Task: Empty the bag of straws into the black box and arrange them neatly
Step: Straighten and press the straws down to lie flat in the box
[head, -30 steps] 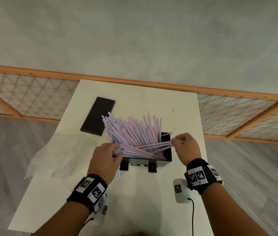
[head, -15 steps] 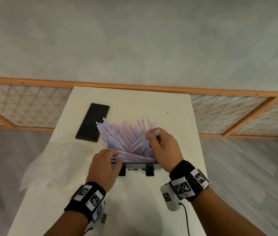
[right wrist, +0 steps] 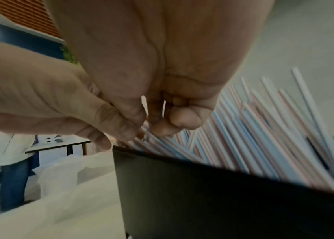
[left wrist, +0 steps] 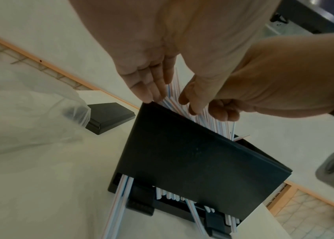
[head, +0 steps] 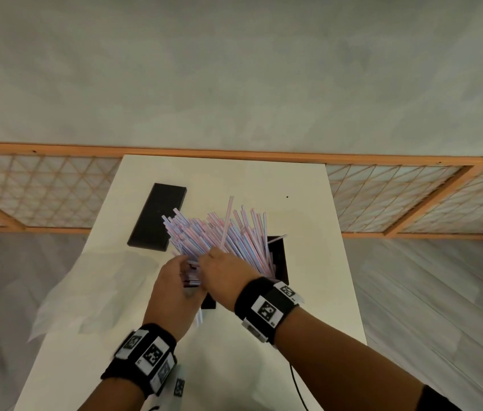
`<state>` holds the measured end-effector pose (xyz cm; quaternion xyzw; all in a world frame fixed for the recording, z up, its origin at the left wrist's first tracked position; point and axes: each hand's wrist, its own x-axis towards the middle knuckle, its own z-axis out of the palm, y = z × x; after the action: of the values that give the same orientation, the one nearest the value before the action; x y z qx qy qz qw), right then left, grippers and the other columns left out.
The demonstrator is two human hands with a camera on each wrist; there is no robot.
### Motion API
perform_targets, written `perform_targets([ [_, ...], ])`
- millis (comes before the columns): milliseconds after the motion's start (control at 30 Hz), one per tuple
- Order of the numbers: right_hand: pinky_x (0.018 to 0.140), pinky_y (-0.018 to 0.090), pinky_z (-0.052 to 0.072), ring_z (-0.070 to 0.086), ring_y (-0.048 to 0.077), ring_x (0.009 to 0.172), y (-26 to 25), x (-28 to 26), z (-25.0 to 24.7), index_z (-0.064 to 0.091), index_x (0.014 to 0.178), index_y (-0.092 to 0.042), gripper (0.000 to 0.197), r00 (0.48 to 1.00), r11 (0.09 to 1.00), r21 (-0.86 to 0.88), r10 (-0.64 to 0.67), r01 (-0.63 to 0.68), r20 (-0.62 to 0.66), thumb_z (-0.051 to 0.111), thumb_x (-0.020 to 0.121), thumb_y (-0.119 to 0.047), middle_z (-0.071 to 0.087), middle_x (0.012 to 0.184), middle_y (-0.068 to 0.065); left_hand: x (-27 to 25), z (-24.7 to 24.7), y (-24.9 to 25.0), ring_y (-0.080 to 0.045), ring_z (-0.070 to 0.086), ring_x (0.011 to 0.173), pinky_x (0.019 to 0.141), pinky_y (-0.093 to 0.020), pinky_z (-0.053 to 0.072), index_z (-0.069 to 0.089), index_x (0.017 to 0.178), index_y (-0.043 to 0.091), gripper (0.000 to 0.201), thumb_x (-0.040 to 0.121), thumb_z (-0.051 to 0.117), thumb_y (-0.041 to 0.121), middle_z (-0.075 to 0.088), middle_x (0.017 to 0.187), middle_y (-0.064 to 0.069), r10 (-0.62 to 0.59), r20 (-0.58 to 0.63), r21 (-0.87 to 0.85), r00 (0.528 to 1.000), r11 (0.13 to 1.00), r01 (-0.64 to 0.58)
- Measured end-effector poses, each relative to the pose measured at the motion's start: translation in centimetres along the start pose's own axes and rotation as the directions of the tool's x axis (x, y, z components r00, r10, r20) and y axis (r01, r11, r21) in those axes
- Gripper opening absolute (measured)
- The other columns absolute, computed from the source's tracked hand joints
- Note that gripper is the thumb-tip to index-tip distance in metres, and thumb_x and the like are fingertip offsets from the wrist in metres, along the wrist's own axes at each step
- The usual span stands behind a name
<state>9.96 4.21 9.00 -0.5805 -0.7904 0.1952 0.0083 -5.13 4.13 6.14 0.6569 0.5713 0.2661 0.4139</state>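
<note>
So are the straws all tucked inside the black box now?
No. The straws fan out above the black box, and a few poke out of its bottom slot onto the table.

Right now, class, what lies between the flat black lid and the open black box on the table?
In the head view, the fanned straws lean from the black box toward the lid, overlapping its near corner.

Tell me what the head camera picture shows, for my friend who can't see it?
Two hands, the left hand and right hand, meet at the near edge of a black box stuffed with pink and blue straws that fan up and away. The box stands on a white table; a flat black lid and a crumpled clear bag lie to its left.
</note>
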Motion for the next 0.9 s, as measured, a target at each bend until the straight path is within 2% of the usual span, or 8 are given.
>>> perform_targets([
  [100, 0.083, 0.047, 0.053, 0.058, 0.033, 0.101, 0.2, 0.1, 0.9, 0.055, 0.121, -0.004, 0.025, 0.998, 0.983, 0.168, 0.067, -0.068, 0.011, 0.048, 0.103, -0.021, 0.052, 0.120, 0.016, -0.1, -0.2, -1.0, -0.007, 0.064, 0.101, 0.091, -0.030, 0.057, 0.053, 0.116, 0.041, 0.045, 0.082, 0.080, 0.028, 0.060, 0.115, 0.013, 0.020, 0.007, 0.094, 1.000, 0.995, -0.020],
  [167, 0.083, 0.047, 0.053, 0.059, 0.033, 0.098, 0.6, -0.6, 1.2, 0.056, 0.119, -0.007, 0.025, 0.994, 0.961, 0.263, 0.104, -0.090, -0.038, 0.049, 0.102, -0.025, 0.053, 0.117, 0.013, -0.1, -0.4, -1.5, -0.006, 0.062, 0.101, 0.091, -0.028, 0.056, 0.054, 0.122, 0.037, 0.044, 0.085, 0.076, 0.035, 0.056, 0.116, 0.013, 0.051, 0.018, 0.183, 0.999, 0.982, -0.053],
  [267, 0.085, 0.040, 0.053, 0.059, 0.027, 0.099, 2.0, -2.3, 1.9, 0.060, 0.113, -0.012, 0.032, 0.993, 0.972, 0.220, 0.100, -0.084, -0.065, 0.051, 0.100, -0.039, 0.056, 0.111, 0.007, -0.2, -0.7, -1.7, -0.005, 0.057, 0.102, 0.091, -0.024, 0.052, 0.064, 0.115, 0.037, 0.028, 0.088, 0.071, 0.037, 0.052, 0.114, 0.015, 0.166, 0.075, 0.341, 0.983, 0.922, -0.182],
  [400, 0.093, 0.043, 0.052, 0.058, 0.028, 0.111, 3.9, -3.8, 2.7, 0.057, 0.124, -0.015, 0.060, 0.970, 0.987, 0.011, 0.157, -0.162, 0.185, 0.048, 0.092, -0.065, 0.058, 0.124, 0.006, -0.5, -0.5, -2.1, -0.009, 0.050, 0.106, 0.088, -0.022, 0.048, 0.066, 0.116, 0.036, 0.024, 0.092, 0.064, 0.037, 0.055, 0.116, 0.014, 0.201, 0.201, 0.526, 0.959, 0.804, -0.279],
  [467, 0.092, 0.042, 0.052, 0.059, 0.028, 0.112, 4.5, -3.7, 3.1, 0.055, 0.127, -0.015, 0.064, 0.951, 0.981, -0.003, 0.188, -0.193, 0.247, 0.051, 0.089, -0.067, 0.058, 0.127, 0.006, -0.5, -0.3, -2.0, -0.011, 0.053, 0.103, 0.086, -0.023, 0.049, 0.065, 0.115, 0.035, 0.023, 0.093, 0.062, 0.036, 0.056, 0.114, 0.014, 0.203, 0.218, 0.546, 0.955, 0.786, -0.292],
  [600, 0.083, 0.040, 0.056, 0.064, 0.026, 0.097, 5.0, -2.2, 3.3, 0.058, 0.116, -0.019, 0.054, 0.926, 0.967, 0.034, 0.231, -0.252, 0.300, 0.062, 0.084, -0.063, 0.066, 0.111, 0.004, -0.2, 0.2, -1.2, -0.018, 0.060, 0.087, 0.076, -0.030, 0.051, 0.064, 0.113, 0.030, 0.022, 0.091, 0.063, 0.035, 0.060, 0.104, 0.006, 0.226, 0.230, 0.616, 0.947, 0.719, -0.321],
  [733, 0.084, 0.040, 0.058, 0.067, 0.025, 0.091, 5.1, -0.3, 3.2, 0.061, 0.116, -0.021, 0.058, 0.869, 0.959, -0.010, 0.260, -0.282, 0.421, 0.068, 0.078, -0.064, 0.069, 0.104, 0.002, 0.7, 0.4, -1.0, -0.019, 0.065, 0.080, 0.072, -0.035, 0.055, 0.062, 0.117, 0.028, 0.021, 0.098, 0.054, 0.033, 0.059, 0.108, 0.003, 0.191, 0.271, 0.682, 0.944, 0.653, -0.328],
  [900, 0.092, 0.040, 0.056, 0.065, 0.026, 0.104, 5.3, 1.0, 3.3, 0.058, 0.132, -0.020, 0.075, 0.805, 0.941, -0.008, 0.294, -0.339, 0.514, 0.074, 0.073, -0.063, 0.067, 0.120, 0.004, 1.3, 0.5, -1.2, -0.020, 0.067, 0.083, 0.070, -0.032, 0.054, 0.064, 0.109, 0.029, 0.017, 0.096, 0.055, 0.025, 0.061, 0.106, 0.005, 0.132, 0.371, 0.731, 0.919, 0.570, -0.377],
])
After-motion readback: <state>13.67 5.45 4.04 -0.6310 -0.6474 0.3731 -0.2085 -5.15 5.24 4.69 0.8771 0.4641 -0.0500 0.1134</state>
